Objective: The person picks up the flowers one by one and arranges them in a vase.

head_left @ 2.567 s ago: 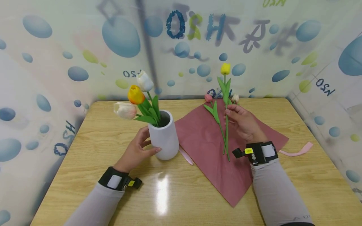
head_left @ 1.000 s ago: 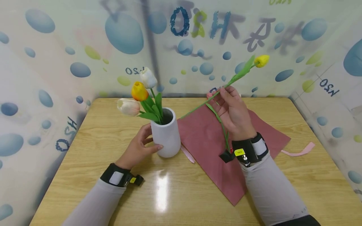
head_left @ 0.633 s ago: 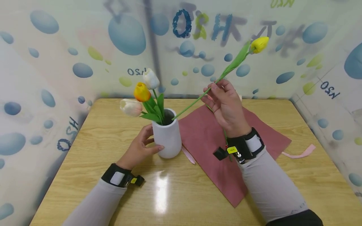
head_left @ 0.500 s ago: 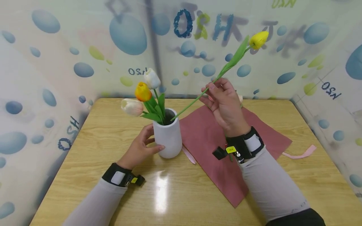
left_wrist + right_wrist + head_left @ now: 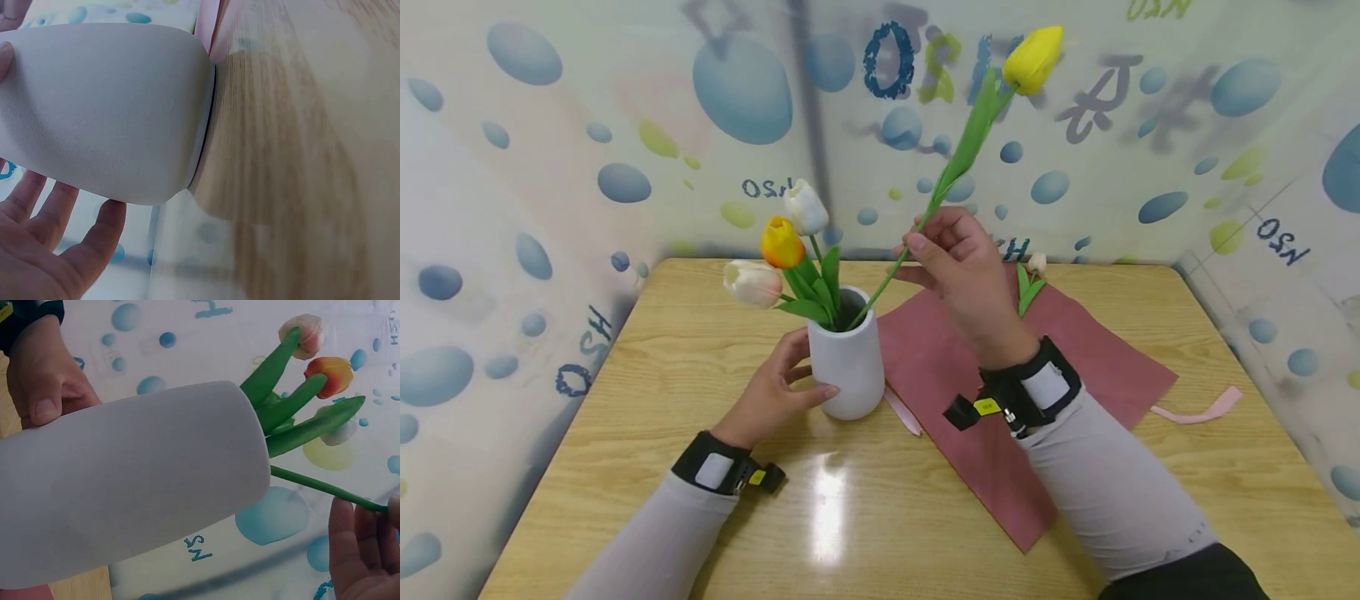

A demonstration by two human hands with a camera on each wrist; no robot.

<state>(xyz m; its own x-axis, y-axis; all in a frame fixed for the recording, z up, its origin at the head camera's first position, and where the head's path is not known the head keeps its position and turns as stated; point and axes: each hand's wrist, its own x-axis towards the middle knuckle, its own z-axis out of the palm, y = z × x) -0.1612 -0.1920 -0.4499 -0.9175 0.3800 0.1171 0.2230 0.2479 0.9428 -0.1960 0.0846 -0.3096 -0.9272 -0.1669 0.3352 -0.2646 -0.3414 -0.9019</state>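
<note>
A white vase (image 5: 847, 375) stands upright on the table, and my left hand (image 5: 769, 398) grips it low on its left side, thumb across the front. In the left wrist view the fingers curve along the wall of the vase (image 5: 112, 112). Out of its mouth lean a white tulip (image 5: 806, 208), an orange-yellow tulip (image 5: 782, 243) and a pale pink-white tulip (image 5: 754, 284). My right hand (image 5: 970, 283) pinches the stem of a yellow tulip (image 5: 1033, 60), tilted up to the right. The stem's lower end (image 5: 319, 484) passes inside the vase rim.
Dark pink wrapping paper (image 5: 943, 367) lies on the table right of the vase, partly under my right forearm. A pale tulip (image 5: 1037, 265) rests at its back. Pink ribbon (image 5: 1206, 408) sticks out at its right, and a patterned backdrop (image 5: 895, 175) stands behind the table (image 5: 700, 333).
My right hand has lifted the yellow tulip off the paper and brought it left, its stem end now in the vase mouth and its bloom swung up more upright. My left hand stays on the vase.
</note>
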